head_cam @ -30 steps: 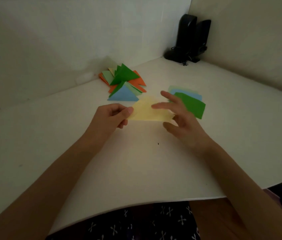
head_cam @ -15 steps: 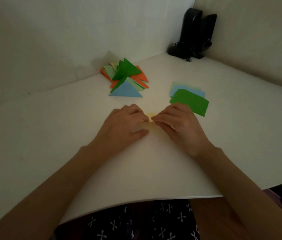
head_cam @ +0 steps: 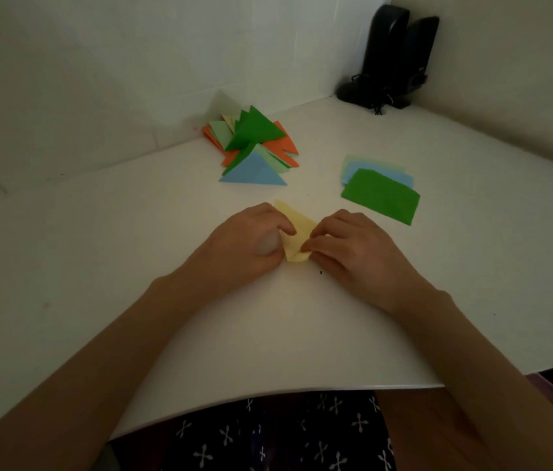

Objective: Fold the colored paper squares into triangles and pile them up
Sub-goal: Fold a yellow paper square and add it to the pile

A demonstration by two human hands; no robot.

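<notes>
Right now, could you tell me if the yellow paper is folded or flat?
Folded: the yellow paper shows overlapping layers between the left hand and right hand, which hold it. Whether the fold is finished, cannot tell.

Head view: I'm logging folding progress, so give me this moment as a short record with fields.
paper in work: yellow paper, partly folded, on the table
left hand: grips the yellow paper's left side
right hand: pinches its near right corner
done: pile of folded triangles, beyond the left hand
unfolded: stack of squares, green on top, beyond the right hand
</notes>
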